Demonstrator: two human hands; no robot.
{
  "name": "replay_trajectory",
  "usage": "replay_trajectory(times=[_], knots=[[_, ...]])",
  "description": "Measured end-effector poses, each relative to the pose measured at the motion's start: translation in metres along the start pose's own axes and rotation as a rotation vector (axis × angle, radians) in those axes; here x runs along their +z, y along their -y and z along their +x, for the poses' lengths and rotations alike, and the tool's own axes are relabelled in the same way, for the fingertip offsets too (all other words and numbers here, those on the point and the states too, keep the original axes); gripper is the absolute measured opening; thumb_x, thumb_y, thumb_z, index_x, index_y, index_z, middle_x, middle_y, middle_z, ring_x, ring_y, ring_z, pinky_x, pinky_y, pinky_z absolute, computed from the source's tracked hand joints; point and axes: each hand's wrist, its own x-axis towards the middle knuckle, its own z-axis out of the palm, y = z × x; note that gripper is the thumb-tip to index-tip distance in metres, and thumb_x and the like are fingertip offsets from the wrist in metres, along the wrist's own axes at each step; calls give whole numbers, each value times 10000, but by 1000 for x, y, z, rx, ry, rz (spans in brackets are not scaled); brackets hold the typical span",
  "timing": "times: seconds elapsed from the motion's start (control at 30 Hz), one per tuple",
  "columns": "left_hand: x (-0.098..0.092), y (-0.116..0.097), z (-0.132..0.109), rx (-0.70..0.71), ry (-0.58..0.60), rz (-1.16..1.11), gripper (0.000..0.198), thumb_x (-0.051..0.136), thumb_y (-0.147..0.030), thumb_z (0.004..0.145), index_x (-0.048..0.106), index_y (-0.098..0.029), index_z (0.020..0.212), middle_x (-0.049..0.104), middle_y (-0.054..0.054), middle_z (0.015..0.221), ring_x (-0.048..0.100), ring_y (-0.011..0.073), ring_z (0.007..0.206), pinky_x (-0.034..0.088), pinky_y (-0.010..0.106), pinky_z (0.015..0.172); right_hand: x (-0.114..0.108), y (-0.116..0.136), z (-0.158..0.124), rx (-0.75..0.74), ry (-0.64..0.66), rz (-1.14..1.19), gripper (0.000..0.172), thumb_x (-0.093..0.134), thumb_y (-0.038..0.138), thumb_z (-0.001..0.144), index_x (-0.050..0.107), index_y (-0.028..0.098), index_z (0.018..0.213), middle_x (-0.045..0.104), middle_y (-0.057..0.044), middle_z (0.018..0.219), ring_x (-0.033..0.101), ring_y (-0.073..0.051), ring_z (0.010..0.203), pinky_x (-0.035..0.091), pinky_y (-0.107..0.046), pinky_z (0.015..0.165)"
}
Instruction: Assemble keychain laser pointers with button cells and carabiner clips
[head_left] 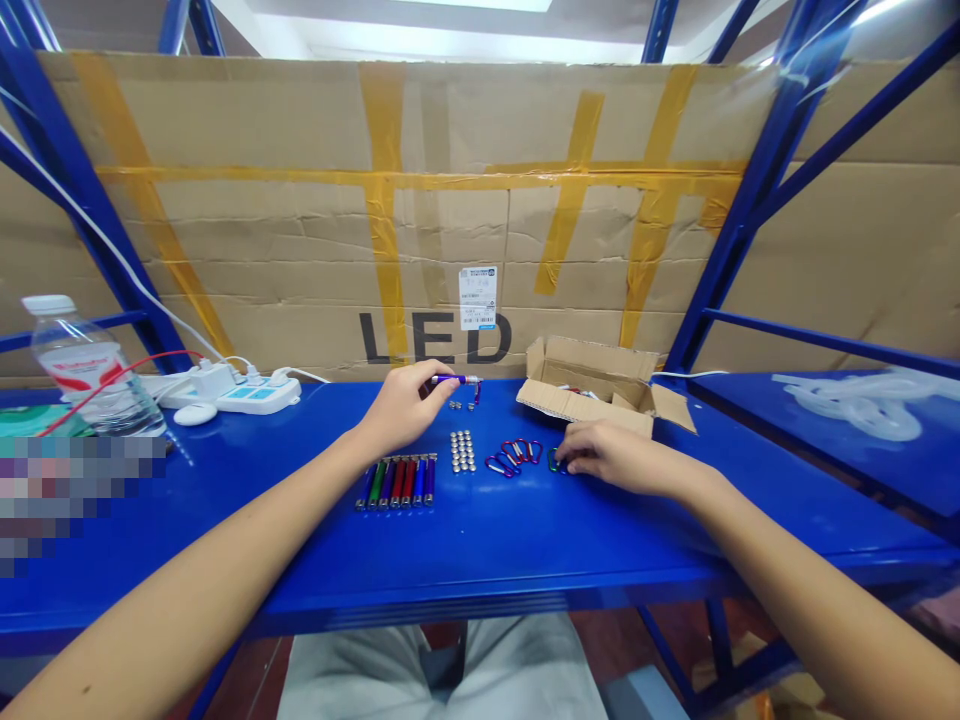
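My left hand (409, 405) is closed around a small purple flashlight (452, 380), a slim metal tube held level above the table. From its silver end hangs a purple carabiner (478, 396). My right hand (600, 455) rests low over the table, its fingers curled onto a green carabiner (553, 460) and a blue one beside it, partly hidden by the fingertips. To their left lie several red and blue carabiners (514, 457). Several silver button cells (463, 452) stand in rows mid-table. A row of blue, green and red flashlight tubes (397, 483) lies below my left wrist.
An open cardboard box (585, 405) with small parts stands behind my right hand. At left are a white power strip (259, 395) with cables and a plastic bottle (90, 370). A large taped carton (300, 260) walls off the back; blue posts (739, 215) flank the table.
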Motion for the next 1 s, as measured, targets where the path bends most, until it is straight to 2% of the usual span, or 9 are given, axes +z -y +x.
replay_trajectory(times=[0.43, 0.63, 0.73, 0.8, 0.9, 0.97, 1.0], knots=[[-1, -1, 0, -8, -2, -1, 188, 558, -329, 910, 684, -193, 938, 715, 22, 841, 617, 151, 736, 456, 294, 691, 2, 2, 10, 31, 6, -33, 227, 574, 201, 849, 742, 187, 1000, 698, -76, 993, 627, -223, 894, 468, -334, 832], [-1, 0, 0, -4, -1, -3, 197, 555, -334, 910, 684, -189, 947, 720, 24, 857, 625, 156, 748, 460, 291, 690, 5, 2, 12, 31, 11, -7, 213, 586, 217, 837, 738, 177, 980, 699, -81, 996, 630, -232, 903, 470, -345, 828], [-1, 0, 0, -5, -3, -2, 202, 557, -341, 909, 685, -188, 940, 716, 23, 844, 617, 153, 733, 458, 290, 683, 3, 2, 12, 48, 0, 68, 213, 586, 235, 830, 723, 173, 981, 707, -79, 956, 634, -216, 849, 482, -331, 777], [-1, 0, 0, -6, -4, -1, 198, 559, -337, 909, 685, -187, 939, 715, 23, 838, 613, 150, 728, 456, 290, 681, -3, 3, 10, 80, -43, 168, 242, 579, 269, 835, 699, 167, 1019, 709, -71, 900, 632, -196, 782, 489, -315, 717], [0, 1, 0, -6, -5, 0, 193, 559, -330, 911, 684, -187, 946, 717, 23, 854, 609, 144, 722, 457, 288, 681, -16, 4, 9, 105, -201, 272, 270, 579, 344, 844, 682, 171, 1024, 699, -57, 860, 626, -188, 757, 485, -308, 692], [0, 1, 0, -5, -1, 4, 188, 560, -323, 911, 683, -187, 952, 716, 20, 856, 607, 139, 715, 456, 285, 678, -21, 9, 11, 63, -261, 253, 246, 591, 367, 846, 696, 184, 972, 694, -55, 870, 625, -195, 794, 479, -315, 725], [0, 1, 0, -5, 0, 7, 187, 561, -322, 911, 683, -188, 954, 716, 19, 855, 607, 138, 715, 457, 284, 678, -21, 13, 14, 15, -246, 219, 223, 595, 358, 851, 705, 191, 951, 693, -56, 887, 624, -199, 818, 475, -319, 750]])
